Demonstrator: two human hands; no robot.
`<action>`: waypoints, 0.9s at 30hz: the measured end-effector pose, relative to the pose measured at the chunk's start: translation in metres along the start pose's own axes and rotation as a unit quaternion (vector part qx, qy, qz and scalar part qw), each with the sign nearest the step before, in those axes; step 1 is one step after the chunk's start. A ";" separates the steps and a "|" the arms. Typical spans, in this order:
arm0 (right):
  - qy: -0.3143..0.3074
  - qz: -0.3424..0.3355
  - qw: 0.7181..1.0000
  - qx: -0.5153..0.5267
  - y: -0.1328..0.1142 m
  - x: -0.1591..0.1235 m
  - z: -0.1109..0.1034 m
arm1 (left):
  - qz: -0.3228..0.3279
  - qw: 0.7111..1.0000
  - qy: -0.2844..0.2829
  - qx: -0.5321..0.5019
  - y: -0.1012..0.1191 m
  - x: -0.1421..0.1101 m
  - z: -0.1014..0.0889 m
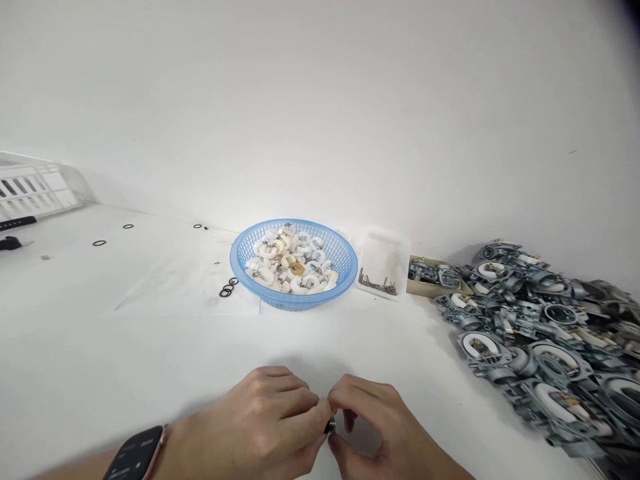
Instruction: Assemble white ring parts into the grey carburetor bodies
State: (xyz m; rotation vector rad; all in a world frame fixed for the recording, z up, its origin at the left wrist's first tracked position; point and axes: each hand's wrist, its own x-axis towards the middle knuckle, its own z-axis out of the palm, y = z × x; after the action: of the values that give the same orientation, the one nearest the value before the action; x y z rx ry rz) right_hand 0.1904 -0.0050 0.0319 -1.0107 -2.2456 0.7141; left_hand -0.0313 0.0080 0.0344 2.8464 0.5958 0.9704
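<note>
At the front of the white table, my left hand [283, 420] is closed, pinching a small dark, shiny piece with ringed edges [331, 425]. Most of that piece is hidden by the fingers, so its kind does not show. My right hand [377, 420] meets it from the other side, thumb and forefinger curled in at the piece. Beyond the hands stands a blue plastic basket [294, 301] holding many white carburetor floats [300, 285]. A few black rubber rings [227, 291] lie just left of the basket.
Right of the basket, a white tray [384, 250] contains thin metal pins [380, 287]. A cardboard box [430, 289] with metal parts adjoins a large heap of carburetor bodies [540, 347]. At far left stands a white slatted crate [35, 190]; more rings [99, 243] lie nearby.
</note>
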 end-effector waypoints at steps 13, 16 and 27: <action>-0.010 -0.004 1.000 -0.009 0.003 0.000 0.002 | 0.001 1.000 0.011 0.005 0.000 -0.002 0.005; -0.018 -0.002 1.000 -0.002 0.004 -0.001 0.003 | -0.003 1.000 0.013 0.008 0.001 -0.002 0.005; -0.041 -0.001 0.999 -0.008 0.005 0.000 0.001 | 0.008 1.000 0.008 0.022 0.001 -0.001 0.003</action>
State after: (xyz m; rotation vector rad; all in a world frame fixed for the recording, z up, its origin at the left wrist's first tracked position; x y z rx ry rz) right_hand 0.1919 -0.0023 0.0276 -1.0032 -2.3262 0.7506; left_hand -0.0302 0.0069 0.0315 2.8880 0.6055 0.9971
